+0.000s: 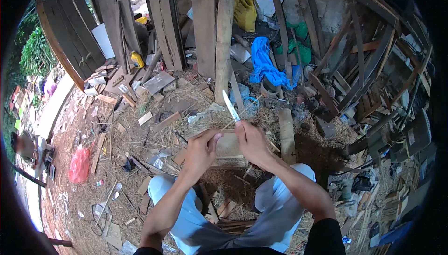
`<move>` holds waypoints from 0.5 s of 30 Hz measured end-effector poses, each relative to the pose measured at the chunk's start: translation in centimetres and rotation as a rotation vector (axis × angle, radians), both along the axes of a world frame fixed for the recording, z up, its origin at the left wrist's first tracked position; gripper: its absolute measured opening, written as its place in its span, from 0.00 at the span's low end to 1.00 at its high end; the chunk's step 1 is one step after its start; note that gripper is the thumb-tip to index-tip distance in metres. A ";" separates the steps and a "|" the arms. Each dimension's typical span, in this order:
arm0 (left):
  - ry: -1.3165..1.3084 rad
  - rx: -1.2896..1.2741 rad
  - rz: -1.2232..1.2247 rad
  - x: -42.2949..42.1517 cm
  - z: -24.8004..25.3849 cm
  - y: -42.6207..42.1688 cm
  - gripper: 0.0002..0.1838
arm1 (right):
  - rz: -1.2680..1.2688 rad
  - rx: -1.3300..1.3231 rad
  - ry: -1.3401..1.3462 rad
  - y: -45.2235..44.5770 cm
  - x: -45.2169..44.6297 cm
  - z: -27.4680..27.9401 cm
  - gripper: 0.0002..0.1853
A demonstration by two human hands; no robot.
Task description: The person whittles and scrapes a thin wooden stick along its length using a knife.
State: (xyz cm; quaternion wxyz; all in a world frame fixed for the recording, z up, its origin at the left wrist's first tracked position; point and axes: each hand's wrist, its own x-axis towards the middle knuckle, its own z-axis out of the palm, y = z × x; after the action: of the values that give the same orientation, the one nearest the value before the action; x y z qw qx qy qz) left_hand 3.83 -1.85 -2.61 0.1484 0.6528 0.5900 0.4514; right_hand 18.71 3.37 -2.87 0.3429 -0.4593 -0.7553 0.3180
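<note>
The right hand (252, 141) is closed around the handle of a knife (230, 106), its bare blade pointing up and away from the person. The left hand (200, 148) is loosely curled, thumb near the forefinger; it seems to pinch the end of a thin strip (228, 126), though so slight a thing is hard to make out. The strip lies between the two hands, near the knife's handle end.

The strip should be light and rather brittle, best held lightly near one end, clear of the edge. The knife looks stiff and light, its blade probably slick, so the handle is the only safe hold.

Below the hands, between the knees, sits a pale wooden block (227, 146). Beyond it stands a post (223, 45), with a blue sheet (265, 61) to its right; a red plastic bag (79, 164) lies on the littered ground far left.
</note>
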 end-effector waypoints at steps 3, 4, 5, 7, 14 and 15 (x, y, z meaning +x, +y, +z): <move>-0.008 0.058 0.029 -0.2 0.1 -0.3 0.05 | -0.122 -0.076 0.179 1.2 1.3 1.4 0.14; -0.008 0.055 0.033 -0.3 0.2 -0.4 0.05 | -0.119 -0.079 0.178 0.5 0.7 0.9 0.14; 0.015 -0.011 0.042 -0.1 0.2 -0.3 0.05 | -0.026 -0.080 0.077 -0.6 0.0 0.2 0.14; 0.033 -0.070 0.047 0.3 -0.1 0.0 0.05 | 0.082 -0.012 -0.090 -0.4 -0.4 -0.9 0.14; -0.013 0.127 -0.051 0.3 -0.5 0.2 0.07 | -0.003 -0.059 0.245 1.5 1.0 0.2 0.16; -0.030 0.133 -0.078 0.3 -0.6 0.4 0.06 | -0.007 -0.058 0.244 1.5 1.0 0.2 0.16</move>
State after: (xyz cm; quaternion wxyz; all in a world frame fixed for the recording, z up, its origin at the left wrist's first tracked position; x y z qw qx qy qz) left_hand 4.14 -1.44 -3.20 0.1309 0.6769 0.5305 0.4932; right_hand 19.73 4.91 -2.70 0.4200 -0.4295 -0.6967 0.3920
